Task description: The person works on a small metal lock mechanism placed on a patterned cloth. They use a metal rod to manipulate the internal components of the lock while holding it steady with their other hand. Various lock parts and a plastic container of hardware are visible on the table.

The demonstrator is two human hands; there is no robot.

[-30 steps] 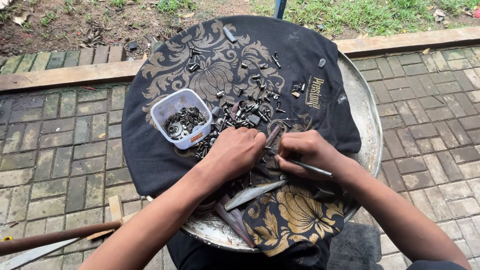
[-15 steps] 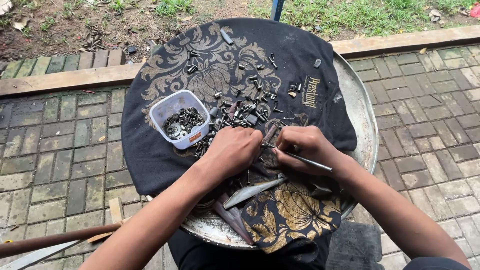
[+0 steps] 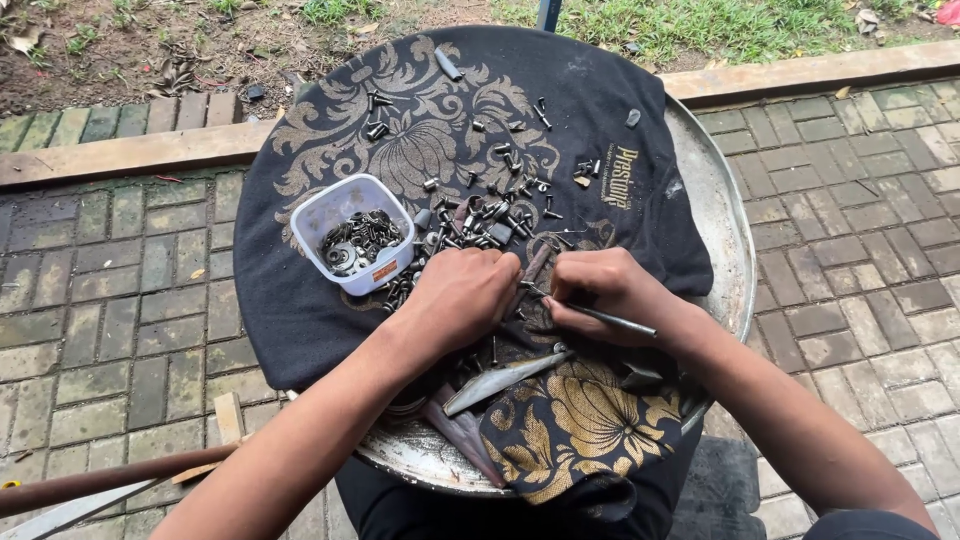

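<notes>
The left hand (image 3: pixel 462 297) is closed over a small part at the near edge of the screw pile (image 3: pixel 478 225), pinning it to the black patterned cloth (image 3: pixel 330 300). The right hand (image 3: pixel 610 293) grips a thin metal rod (image 3: pixel 610 320) like a pen, its tip at that part. In my judgement, steady pressure and a low rod angle keep the tip from slipping. A plastic tub of washers (image 3: pixel 357 238) sits just left; a metal blade (image 3: pixel 495 380) lies nearer, on the round metal tray (image 3: pixel 725 230).
</notes>
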